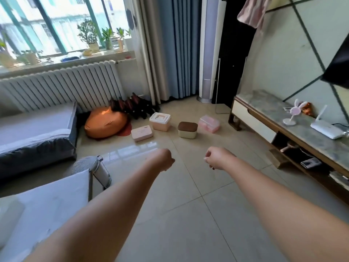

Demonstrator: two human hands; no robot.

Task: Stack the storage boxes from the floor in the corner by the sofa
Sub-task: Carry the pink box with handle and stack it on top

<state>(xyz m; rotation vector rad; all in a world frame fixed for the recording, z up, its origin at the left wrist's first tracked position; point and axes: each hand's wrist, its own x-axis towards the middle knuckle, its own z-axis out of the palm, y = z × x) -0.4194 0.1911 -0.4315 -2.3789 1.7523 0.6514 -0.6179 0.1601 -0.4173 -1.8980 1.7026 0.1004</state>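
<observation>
Several storage boxes sit apart on the tiled floor ahead of me: a flat pink box (142, 133), a taller beige box with a white handled lid (160, 121), a cream box with a brown lid (187, 129) and a clear pink box (209, 123). Both my arms stretch forward over the floor, well short of the boxes. My left hand (164, 160) hangs with fingers curled under and holds nothing. My right hand (215, 157) also has its fingers curled and is empty. The grey sofa (35, 137) stands at the left.
An orange cushion (105, 123) lies in the corner between the sofa and the radiator (62, 86). Dark bottles (133, 106) stand behind the boxes. A TV cabinet (294, 129) runs along the right wall. A white fan (88, 163) and table (47, 205) are near left.
</observation>
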